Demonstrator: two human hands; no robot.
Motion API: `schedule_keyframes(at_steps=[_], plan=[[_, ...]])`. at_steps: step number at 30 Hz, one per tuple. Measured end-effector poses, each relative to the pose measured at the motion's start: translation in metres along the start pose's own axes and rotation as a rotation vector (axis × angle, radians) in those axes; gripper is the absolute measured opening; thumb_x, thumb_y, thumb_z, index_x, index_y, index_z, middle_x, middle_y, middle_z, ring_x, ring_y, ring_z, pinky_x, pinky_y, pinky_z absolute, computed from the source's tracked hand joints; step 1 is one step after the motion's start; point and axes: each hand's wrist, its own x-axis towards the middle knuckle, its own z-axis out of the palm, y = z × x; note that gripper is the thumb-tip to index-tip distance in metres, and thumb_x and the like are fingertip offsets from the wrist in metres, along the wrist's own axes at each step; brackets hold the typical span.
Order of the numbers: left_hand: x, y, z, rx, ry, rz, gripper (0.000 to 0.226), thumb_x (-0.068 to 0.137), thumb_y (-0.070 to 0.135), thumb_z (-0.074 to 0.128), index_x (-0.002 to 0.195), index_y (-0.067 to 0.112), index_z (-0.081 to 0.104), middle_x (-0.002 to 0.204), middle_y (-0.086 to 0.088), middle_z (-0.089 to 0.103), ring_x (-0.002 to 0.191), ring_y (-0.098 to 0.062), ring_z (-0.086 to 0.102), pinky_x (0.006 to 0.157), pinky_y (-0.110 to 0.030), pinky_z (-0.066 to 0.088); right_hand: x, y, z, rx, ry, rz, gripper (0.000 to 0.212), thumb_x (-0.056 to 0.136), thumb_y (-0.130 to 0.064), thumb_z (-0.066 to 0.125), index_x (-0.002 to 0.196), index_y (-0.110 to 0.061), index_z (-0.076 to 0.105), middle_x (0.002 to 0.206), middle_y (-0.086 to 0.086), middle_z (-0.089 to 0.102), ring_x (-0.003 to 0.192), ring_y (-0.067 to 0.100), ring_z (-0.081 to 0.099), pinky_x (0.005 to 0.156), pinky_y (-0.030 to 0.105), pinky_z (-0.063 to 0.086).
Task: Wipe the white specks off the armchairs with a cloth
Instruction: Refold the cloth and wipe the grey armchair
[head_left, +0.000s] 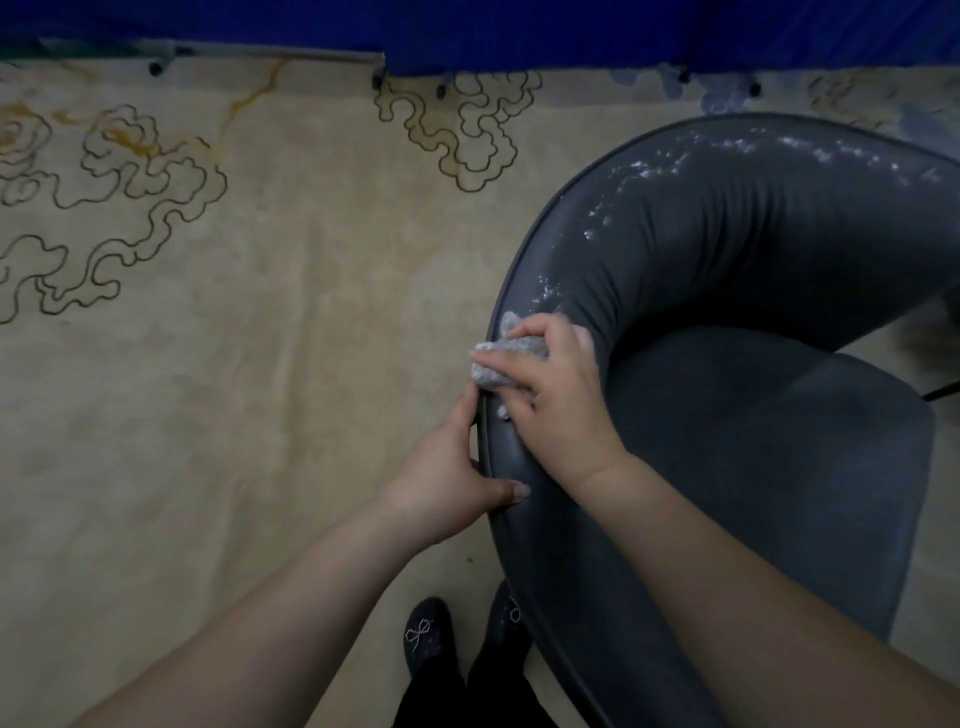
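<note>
A dark grey armchair (727, 426) with a curved padded back fills the right side of the head view. White specks (675, 161) run along the top of its backrest, from the far right down toward my hands. My right hand (556, 400) grips a crumpled grey cloth (498, 364) and presses it on the chair's left rim. My left hand (452, 467) holds the outer edge of that rim just below, thumb on top and fingers hidden behind the rim.
A beige carpet (260, 364) with dark cloud outlines covers the floor to the left. Blue cloth (519, 31) hangs along the far edge above small caster legs. My dark shoes (426, 634) stand beside the chair's near edge.
</note>
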Motion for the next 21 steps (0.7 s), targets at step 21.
schedule_keyframes(at_steps=[21], plan=[[0.07,0.035,0.042,0.173,0.615,0.021,0.062,0.097,0.036,0.041,0.152,0.019,0.018,0.151,-0.006,0.035,0.133,-0.024,0.038,0.105,-0.032,0.032,0.047,0.042,-0.018,0.162,0.188,0.151,0.032,0.081,-0.013,0.074,0.111,-0.022,0.071,0.112,0.006,0.048,0.105,0.018,0.047,0.097,0.013,0.033]])
